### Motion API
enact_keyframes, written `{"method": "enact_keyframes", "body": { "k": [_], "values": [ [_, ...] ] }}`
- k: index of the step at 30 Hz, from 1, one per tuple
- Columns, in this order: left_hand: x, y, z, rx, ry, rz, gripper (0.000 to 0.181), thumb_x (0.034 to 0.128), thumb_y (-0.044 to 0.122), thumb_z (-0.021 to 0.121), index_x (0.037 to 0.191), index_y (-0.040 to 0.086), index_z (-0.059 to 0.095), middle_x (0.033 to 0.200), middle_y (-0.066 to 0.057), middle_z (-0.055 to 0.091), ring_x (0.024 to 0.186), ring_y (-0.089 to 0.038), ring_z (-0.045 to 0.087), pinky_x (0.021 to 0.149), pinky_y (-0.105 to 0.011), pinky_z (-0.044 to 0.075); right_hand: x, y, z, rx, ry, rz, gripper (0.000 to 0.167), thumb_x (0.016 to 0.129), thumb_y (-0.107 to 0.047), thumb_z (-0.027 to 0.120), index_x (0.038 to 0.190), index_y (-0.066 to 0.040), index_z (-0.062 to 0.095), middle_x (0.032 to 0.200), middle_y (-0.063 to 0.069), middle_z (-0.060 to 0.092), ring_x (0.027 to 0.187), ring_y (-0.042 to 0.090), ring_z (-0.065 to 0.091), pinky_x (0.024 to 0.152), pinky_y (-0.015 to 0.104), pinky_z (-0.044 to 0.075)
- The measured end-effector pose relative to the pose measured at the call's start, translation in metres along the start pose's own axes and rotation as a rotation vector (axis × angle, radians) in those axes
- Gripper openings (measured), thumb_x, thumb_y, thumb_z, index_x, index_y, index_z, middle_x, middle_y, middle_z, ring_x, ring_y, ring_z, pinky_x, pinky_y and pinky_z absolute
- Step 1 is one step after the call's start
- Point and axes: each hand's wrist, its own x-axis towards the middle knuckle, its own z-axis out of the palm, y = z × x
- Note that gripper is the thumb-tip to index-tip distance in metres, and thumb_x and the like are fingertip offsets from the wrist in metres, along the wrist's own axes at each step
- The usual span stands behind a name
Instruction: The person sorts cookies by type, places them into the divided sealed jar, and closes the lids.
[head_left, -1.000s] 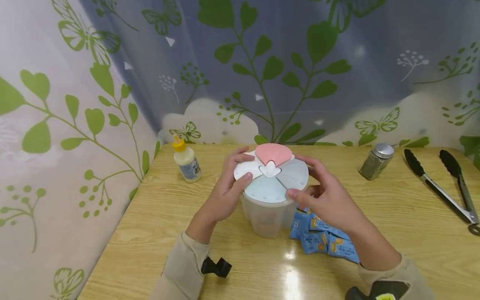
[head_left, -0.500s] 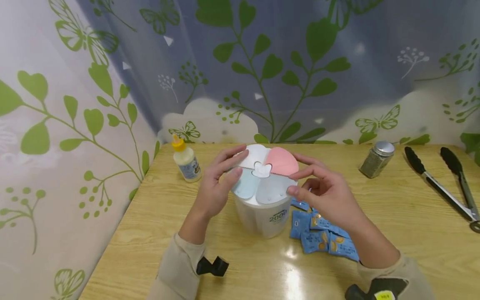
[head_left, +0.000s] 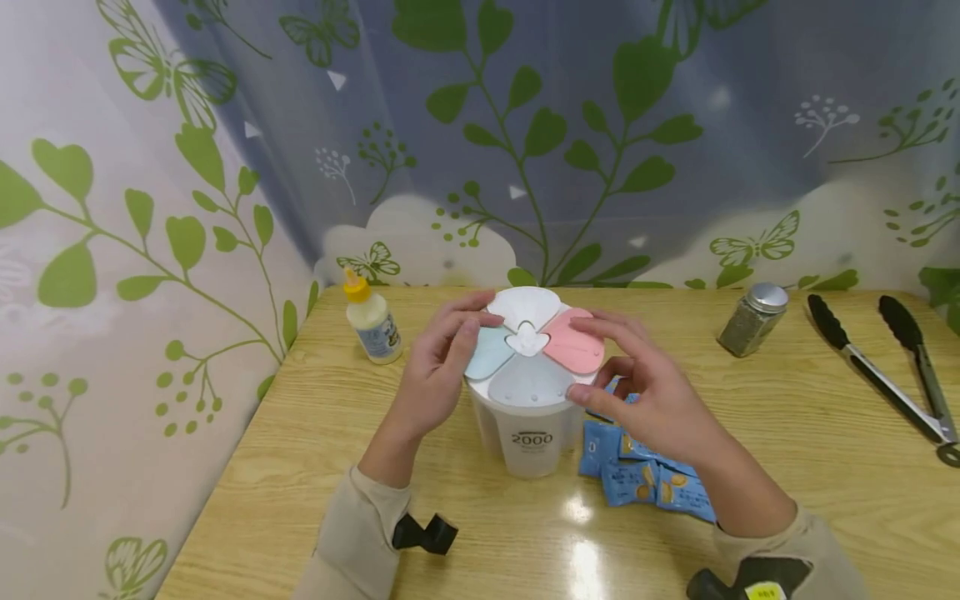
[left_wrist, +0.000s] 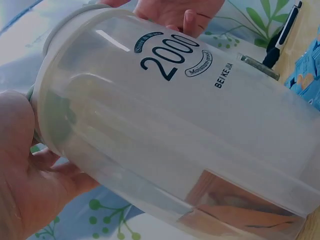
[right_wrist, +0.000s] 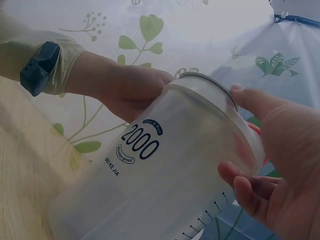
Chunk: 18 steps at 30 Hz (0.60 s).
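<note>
A translucent container point(head_left: 532, 446) marked "2000" stands upright on the table, its petal lid point(head_left: 527, 340) showing white, pink, grey and pale blue sections. My left hand point(head_left: 435, 375) holds the lid's left side, thumb near the blue petal. On the right, my right hand point(head_left: 660, 400) has its thumb at the grey petal's edge and fingers over the pink petal point(head_left: 576, 348). In the left wrist view, an orange-brown packet point(left_wrist: 240, 215) lies inside at the container's bottom. The right wrist view shows my right thumb at the lid's rim point(right_wrist: 205, 80), with other fingers curled beside the container.
Several blue snack packets point(head_left: 630, 483) lie right of the container, partly behind my right hand. A yellow-capped bottle point(head_left: 375, 327) stands at the left. Farther right are a silver-lidded jar point(head_left: 753, 321) and black-tipped tongs point(head_left: 885, 383). A patterned curtain point(head_left: 570, 167) hangs behind the table.
The container and lid have turned clockwise as seen from above: the pink petal went from the back to the right, and the "2000" print came round to the front.
</note>
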Motion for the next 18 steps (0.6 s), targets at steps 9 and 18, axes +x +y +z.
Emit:
{"method": "enact_keyframes", "body": {
  "k": [9, 18],
  "values": [
    [-0.0005, 0.0027, 0.0069, 0.046, -0.046, 0.024, 0.053, 0.1104, 0.035, 0.025, 0.118, 0.004, 0.066, 0.152, -0.004, 0.047, 0.146, -0.019, 0.038, 0.122, -0.046, 0.028, -0.0030, -0.0026, -0.0028, -0.100, -0.023, 0.079, 0.079, 0.082, -0.011, 0.082, 0.150, -0.029, 0.044, 0.144, -0.002, 0.050, 0.066, 0.015, 0.063, 0.056, 0.026, 0.047],
    [-0.0033, -0.0032, 0.0003, 0.072, -0.211, 0.104, 0.090, 0.0718, 0.073, 0.072, 0.131, 0.008, 0.055, 0.161, -0.003, 0.031, 0.145, -0.027, 0.036, 0.110, -0.039, 0.045, -0.0012, -0.0007, -0.0052, -0.096, 0.013, 0.042, 0.079, 0.075, -0.007, 0.086, 0.144, -0.023, 0.051, 0.139, -0.004, 0.052, 0.061, 0.014, 0.059, 0.053, 0.026, 0.047]
  ]
}}
